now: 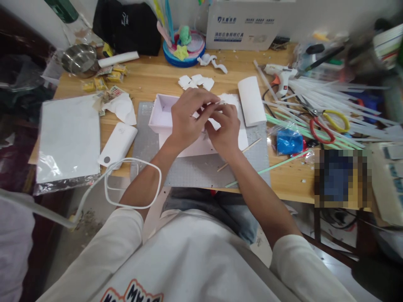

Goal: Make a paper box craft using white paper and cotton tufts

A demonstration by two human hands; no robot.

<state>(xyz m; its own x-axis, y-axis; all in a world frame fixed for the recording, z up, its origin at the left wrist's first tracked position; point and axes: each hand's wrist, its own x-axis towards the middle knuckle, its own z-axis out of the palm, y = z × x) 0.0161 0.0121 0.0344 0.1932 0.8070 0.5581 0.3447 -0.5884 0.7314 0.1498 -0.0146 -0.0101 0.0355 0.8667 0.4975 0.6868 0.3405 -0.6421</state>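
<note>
My left hand (pixel 189 117) and my right hand (pixel 225 132) meet over the middle of the table, fingertips pinched together. Between them shows a small white piece (pixel 222 102), its kind partly hidden by the fingers. Under the hands lies white paper (pixel 201 149) on a grey cutting mat (pixel 182 172). A pale lilac open box (pixel 155 121) stands just left of my left hand, partly covered by it. Beyond the fingers are several torn white scraps (pixel 197 80). A curled white sheet (pixel 252 100) rests to the right, and a thin wooden stick (pixel 239 155) lies beside my right forearm.
At right are a glue gun (pixel 285 79), scissors (pixel 325 121), many translucent glue sticks (pixel 340 98) and a blue packet (pixel 289 141). At left lie a white power bank (pixel 118 144), its looped cable (pixel 159 184) over my left forearm, a bagged white sheet pack (pixel 69 138) and a metal bowl (pixel 80 58).
</note>
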